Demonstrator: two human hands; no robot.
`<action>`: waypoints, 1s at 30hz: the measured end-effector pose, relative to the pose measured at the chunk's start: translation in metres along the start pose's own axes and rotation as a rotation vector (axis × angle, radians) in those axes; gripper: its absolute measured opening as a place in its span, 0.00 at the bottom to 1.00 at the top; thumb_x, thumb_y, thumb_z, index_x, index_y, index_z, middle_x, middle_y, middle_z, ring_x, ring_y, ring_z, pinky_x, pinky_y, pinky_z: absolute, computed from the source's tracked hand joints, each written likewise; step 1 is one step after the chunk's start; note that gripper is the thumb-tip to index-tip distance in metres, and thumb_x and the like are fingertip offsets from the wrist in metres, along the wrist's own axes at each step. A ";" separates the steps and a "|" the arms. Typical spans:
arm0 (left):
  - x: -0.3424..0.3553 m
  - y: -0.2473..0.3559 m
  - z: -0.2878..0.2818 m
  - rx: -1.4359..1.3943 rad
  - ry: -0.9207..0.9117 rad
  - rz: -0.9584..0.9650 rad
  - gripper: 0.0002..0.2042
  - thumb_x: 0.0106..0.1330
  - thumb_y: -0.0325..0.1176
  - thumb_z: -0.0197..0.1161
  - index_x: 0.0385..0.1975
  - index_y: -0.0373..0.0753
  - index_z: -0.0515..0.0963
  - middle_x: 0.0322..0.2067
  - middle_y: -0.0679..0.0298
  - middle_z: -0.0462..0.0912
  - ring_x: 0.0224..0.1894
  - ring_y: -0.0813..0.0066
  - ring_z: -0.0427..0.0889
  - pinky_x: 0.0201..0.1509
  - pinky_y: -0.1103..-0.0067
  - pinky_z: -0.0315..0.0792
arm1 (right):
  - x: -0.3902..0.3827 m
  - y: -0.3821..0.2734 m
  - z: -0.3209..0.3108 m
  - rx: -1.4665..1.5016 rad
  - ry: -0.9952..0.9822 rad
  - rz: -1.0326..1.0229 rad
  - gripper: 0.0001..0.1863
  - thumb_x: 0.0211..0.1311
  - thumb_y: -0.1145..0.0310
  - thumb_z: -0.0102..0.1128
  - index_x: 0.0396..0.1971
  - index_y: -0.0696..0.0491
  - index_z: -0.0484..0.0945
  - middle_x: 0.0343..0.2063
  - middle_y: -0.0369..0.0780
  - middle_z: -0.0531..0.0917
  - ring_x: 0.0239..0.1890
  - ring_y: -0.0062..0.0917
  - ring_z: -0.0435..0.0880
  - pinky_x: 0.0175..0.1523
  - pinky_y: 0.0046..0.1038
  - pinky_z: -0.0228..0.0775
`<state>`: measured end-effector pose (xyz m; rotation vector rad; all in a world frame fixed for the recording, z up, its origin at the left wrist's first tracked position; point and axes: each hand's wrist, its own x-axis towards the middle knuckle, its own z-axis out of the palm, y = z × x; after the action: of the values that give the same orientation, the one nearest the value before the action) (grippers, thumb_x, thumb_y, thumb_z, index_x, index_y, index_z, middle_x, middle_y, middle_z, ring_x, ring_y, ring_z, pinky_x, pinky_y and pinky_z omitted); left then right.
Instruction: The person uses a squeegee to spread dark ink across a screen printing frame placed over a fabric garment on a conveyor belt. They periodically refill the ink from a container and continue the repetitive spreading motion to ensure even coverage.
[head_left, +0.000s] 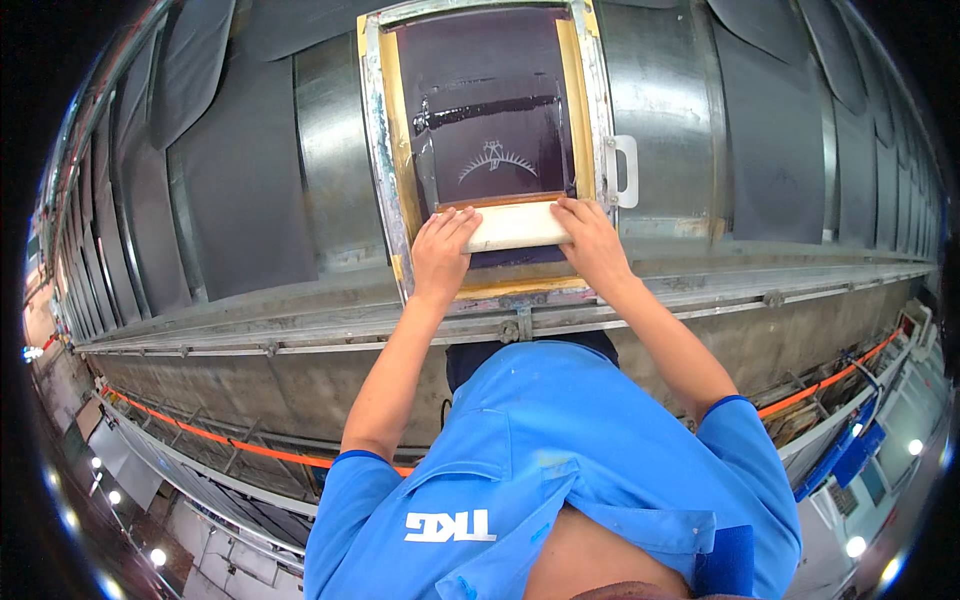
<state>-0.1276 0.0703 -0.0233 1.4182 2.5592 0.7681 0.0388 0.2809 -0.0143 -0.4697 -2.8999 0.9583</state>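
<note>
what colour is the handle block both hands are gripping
Pale cream wooden squeegee block, held by left hand and right hand; head view.

Squeegee (517, 226): off-white block with a thin orange-brown top edge. Screen (490, 110): dark purple mesh carrying a pale arc-shaped design and a glossy black ink band; border tape yellow-tan. Frame (377, 140): silver-grey metal; its handle (624, 170) white. Fabric panels (240, 190) on the table: dark grey, plain. Table (650, 110): dull steel. Shirt (560, 470): bright blue with white lettering. Cable (200, 435): orange
</note>
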 end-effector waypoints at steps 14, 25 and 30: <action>0.118 -0.049 0.009 0.024 -0.034 -0.098 0.19 0.54 0.19 0.60 0.43 0.45 0.87 0.46 0.62 0.87 0.48 0.61 0.85 0.53 0.68 0.78 | 0.112 0.063 -0.006 -0.007 0.122 -0.066 0.23 0.53 0.76 0.66 0.52 0.55 0.80 0.51 0.45 0.83 0.56 0.41 0.79 0.63 0.38 0.71; -0.035 0.006 0.012 0.001 0.026 -0.008 0.20 0.50 0.17 0.63 0.44 0.41 0.84 0.49 0.61 0.86 0.55 0.61 0.83 0.63 0.65 0.73 | -0.013 0.027 -0.032 0.251 -0.062 0.032 0.24 0.56 0.70 0.69 0.55 0.55 0.78 0.52 0.46 0.81 0.58 0.41 0.77 0.63 0.37 0.70; -0.030 0.012 0.014 -0.047 0.032 -0.029 0.20 0.47 0.17 0.65 0.43 0.39 0.83 0.50 0.61 0.86 0.56 0.59 0.81 0.64 0.66 0.72 | 0.053 0.110 -0.025 0.161 0.404 0.427 0.20 0.66 0.58 0.63 0.55 0.50 0.80 0.46 0.49 0.84 0.51 0.42 0.81 0.55 0.40 0.71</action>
<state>-0.0971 0.0560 -0.0335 1.3626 2.5622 0.8473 0.0215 0.3949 -0.0611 -1.1494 -2.3833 0.9882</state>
